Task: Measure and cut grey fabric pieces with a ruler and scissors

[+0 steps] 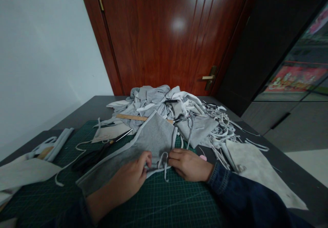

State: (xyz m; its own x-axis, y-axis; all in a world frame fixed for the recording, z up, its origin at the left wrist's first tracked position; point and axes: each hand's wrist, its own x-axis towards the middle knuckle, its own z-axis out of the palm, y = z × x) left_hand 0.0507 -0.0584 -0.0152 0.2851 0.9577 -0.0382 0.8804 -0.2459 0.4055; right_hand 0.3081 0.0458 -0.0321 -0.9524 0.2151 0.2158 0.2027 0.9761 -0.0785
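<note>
1. One grey cloth point(146, 141), white-edged, spread on the green cutting mat point(176, 200) beside black scissors point(105, 147).
2. Right hand point(187, 164): pinching its edge between fingers.
3. Left hand point(129, 178): with fingers curled over it; cannot tell whether grasping.

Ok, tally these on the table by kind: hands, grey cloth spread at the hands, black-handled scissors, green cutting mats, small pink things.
Hands: 2, left hand and right hand
Grey cloth: 1
Black-handled scissors: 1 pair
Green cutting mat: 1
Small pink thing: 1
Total: 6
</note>
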